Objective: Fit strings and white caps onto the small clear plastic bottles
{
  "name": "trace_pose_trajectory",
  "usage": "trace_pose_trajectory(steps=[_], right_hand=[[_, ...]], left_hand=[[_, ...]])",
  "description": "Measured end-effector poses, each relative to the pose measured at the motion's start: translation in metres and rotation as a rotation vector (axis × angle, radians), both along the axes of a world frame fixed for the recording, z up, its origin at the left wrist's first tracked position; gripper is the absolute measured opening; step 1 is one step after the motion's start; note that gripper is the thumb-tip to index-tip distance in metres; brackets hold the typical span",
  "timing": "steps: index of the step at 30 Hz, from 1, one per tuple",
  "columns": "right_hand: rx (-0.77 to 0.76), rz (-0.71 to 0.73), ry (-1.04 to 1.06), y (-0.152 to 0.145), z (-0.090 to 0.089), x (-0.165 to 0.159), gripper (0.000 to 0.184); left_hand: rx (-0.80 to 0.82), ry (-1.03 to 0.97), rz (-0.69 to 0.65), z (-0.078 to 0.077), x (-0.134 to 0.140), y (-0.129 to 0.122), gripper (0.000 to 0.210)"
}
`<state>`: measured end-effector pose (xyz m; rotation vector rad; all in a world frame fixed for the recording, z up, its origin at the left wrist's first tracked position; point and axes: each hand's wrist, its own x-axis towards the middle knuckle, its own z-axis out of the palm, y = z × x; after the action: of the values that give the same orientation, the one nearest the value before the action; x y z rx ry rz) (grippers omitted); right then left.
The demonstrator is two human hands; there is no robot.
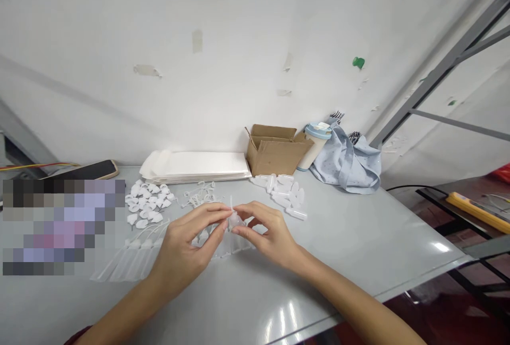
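Note:
My left hand [191, 246] and my right hand [265, 233] meet over the grey table, fingertips pinched from both sides on a small translucent plastic piece [235, 221]. A thin white stem sticks up from it; its exact kind is hard to make out. Left of my left hand lies a row of clear plastic tubes [123, 264] with thin white strands at their upper ends. More clear parts lie partly hidden beneath my fingers. White round caps [146, 204] are heaped beyond my left hand, beside a tangle of thin white pieces [201, 192]. Several translucent tube-like parts [285, 193] lie beyond my right hand.
Against the wall stand a stack of white flat boxes [199, 165], an open cardboard box [277, 153], a lidded cup [313, 148] and a light blue cloth bag [350, 167]. A phone [85, 169] lies back left. The table's edge [382, 302] runs along the right.

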<state>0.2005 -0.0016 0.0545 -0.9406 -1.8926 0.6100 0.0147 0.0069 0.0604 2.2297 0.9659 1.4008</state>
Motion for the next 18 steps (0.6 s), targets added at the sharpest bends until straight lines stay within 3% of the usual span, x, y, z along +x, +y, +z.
trace_pose_trajectory(steps=[4,12,15,18], right_hand=[[0.093,-0.036,-0.013,-0.0002,0.0004,0.0001,0.022],[0.369,-0.063,-0.146,-0.0034,-0.0071,-0.0015,0.023],[0.360,-0.055,-0.129,-0.0057,-0.0074,-0.0026,0.022],[0.245,-0.053,-0.068,-0.0073,-0.0050,-0.0033,0.022]], left_hand=[[-0.026,-0.032,-0.017,0.0042,0.0006,-0.0014,0.014],[-0.321,-0.133,0.005,0.0001,0.0048,-0.0010,0.010],[-0.382,-0.127,-0.034,0.0015,0.0048,-0.0005,0.010],[-0.493,-0.136,-0.108,0.0073,0.0033,0.0011,0.013]])
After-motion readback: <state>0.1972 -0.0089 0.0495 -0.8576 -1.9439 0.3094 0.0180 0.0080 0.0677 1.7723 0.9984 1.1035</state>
